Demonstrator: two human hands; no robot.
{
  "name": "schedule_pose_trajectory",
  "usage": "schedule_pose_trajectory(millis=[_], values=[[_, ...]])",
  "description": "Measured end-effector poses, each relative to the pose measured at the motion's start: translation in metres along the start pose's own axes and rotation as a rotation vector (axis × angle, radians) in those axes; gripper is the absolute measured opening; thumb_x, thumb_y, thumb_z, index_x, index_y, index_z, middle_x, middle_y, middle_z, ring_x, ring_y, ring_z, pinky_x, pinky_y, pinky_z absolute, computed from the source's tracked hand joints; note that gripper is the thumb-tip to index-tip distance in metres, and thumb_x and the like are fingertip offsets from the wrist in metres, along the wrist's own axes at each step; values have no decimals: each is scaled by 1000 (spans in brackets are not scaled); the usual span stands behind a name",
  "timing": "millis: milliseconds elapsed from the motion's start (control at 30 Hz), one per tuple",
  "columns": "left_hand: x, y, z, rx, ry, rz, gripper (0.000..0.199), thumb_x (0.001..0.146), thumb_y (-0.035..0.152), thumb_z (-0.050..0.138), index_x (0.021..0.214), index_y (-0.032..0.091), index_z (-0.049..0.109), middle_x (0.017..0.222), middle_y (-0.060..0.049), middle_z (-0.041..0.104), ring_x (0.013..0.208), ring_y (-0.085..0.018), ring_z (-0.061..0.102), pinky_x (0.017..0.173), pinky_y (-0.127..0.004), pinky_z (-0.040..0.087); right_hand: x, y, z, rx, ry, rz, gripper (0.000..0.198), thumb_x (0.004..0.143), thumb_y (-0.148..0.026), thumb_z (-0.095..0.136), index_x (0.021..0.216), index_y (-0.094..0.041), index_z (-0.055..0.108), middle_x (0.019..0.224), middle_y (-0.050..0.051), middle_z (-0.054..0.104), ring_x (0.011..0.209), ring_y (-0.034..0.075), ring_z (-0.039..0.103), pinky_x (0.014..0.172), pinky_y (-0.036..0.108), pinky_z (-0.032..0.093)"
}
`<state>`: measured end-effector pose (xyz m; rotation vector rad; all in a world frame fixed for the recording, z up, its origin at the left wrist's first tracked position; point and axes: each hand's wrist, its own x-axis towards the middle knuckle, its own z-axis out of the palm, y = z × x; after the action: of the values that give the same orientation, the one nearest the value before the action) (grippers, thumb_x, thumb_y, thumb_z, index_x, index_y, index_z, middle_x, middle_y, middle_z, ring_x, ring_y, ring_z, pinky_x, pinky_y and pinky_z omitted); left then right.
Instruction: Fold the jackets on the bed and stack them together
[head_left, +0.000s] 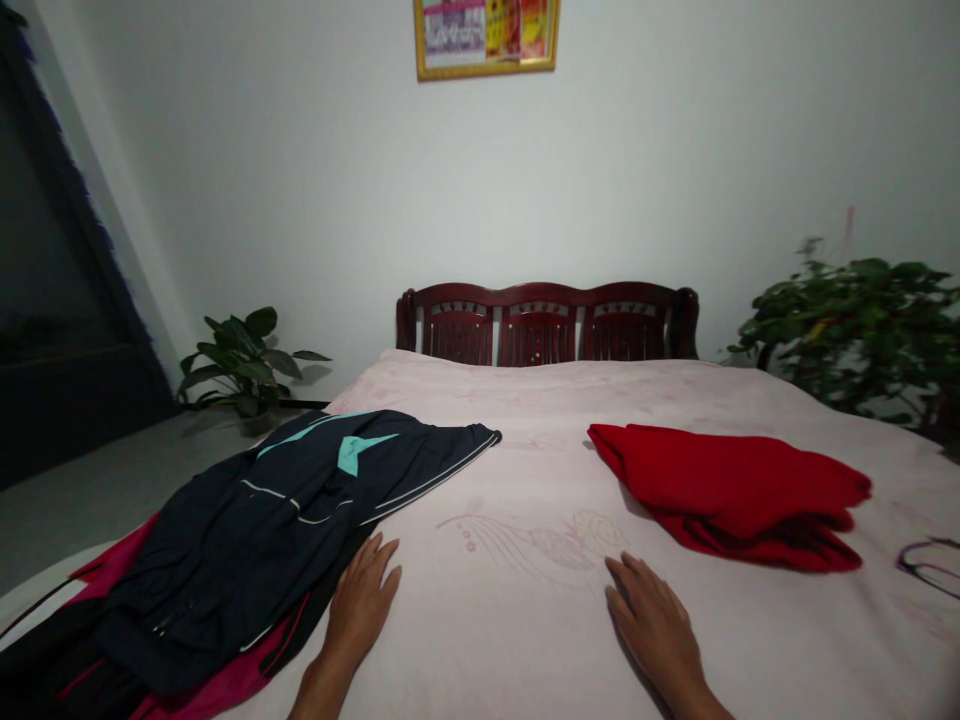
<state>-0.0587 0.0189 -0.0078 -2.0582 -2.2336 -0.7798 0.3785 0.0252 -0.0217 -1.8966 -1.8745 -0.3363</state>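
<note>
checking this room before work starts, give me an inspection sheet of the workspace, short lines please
Surface: pale pink patterned bedsheet, slightly rumpled
Job's things: navy garment with turquoise patches, lying over pink-and-black clothes; red cloth, folded, across the bed from them
Clutter: glasses, cut off by the right edge
Hands: left hand open, palm down by the navy garment, contact unclear; right hand open, palm down, nearest the red cloth but apart from it; neither grips anything
Cables: nothing seen
Surroundings: dark wooden headboard, framed picture on the wall, leafy plants on both sides
</note>
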Motion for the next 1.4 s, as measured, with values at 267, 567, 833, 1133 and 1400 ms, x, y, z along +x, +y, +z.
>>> schedule_pose_trajectory(millis=[267,567,833,1133,1400], values=[[-1,-1,0,-16,6,4,42,94,30,42,132,22,59,147,-9,51,140,-23,40,114,-44,34,1,-3,-5,4,-44,18,52,92,-37,31,128,-17,64,140,10,57,132,29,49,111,48,36],[0,-1,0,-8,-2,5,43,94,30,41,132,21,59,147,-9,51,140,-24,40,114,-44,34,1,-2,-2,-9,-28,8,50,93,-36,32,128,-18,63,140,10,57,132,28,49,112,48,36],[0,1,-1,-16,-9,-20,42,94,28,44,132,22,59,148,-8,51,140,-23,40,114,-44,34,1,-3,-3,6,-33,15,51,92,-36,32,128,-17,63,139,10,57,131,28,49,111,48,36],[1,1,-1,-39,33,33,41,92,25,42,128,20,62,142,-8,57,136,-23,47,115,-43,37,0,-1,0,34,12,-2,49,92,-36,33,125,-18,65,137,11,59,130,29,50,111,49,37],[-5,10,-38,158,363,58,45,93,20,40,134,22,57,147,-8,49,145,-26,29,121,-47,19,1,1,2,32,-5,7,52,92,-39,30,126,-19,64,138,10,59,132,29,49,111,49,36]])
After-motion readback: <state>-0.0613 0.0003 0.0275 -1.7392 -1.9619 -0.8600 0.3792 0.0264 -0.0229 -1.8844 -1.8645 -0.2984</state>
